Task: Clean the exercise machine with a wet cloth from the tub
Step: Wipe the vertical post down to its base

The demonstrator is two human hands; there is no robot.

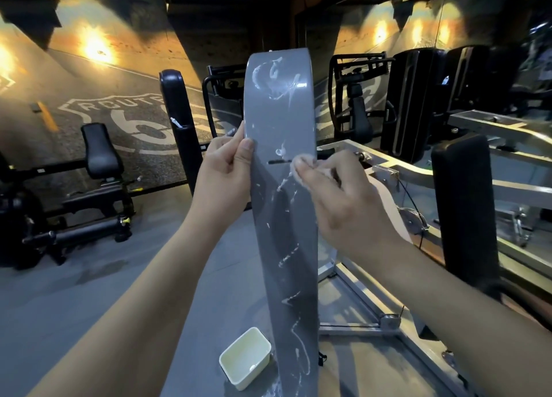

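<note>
Head view: my right hand (337, 199) pinches a small white cloth (302, 164) in curled fingertips and presses it against the face of the exercise machine's tall grey panel (280, 121), just right of a short dark slot (279, 161) about halfway up. My left hand (227, 172) clamps the panel's left edge at the same height, thumb flat on the front and fingers wrapped behind. White soapy streaks (274, 79) curl across the top of the panel and trail down its length toward the floor. At the foot of the panel, just to its left, a cream rectangular tub (257, 372) sits on the grey floor with a small white scrap inside. To the right of the panel, the machine's silver metal frame (370, 305) runs along the floor and rises behind my right wrist, with a black upright pad (463, 202) beyond it. Farther left stands a black bench (101, 157), backed by a wall mural (119, 112) of a road painted with a Route 66 shield under warm lights. Mirrors on the right wall reflect more dark gym machines (412, 103).
</note>
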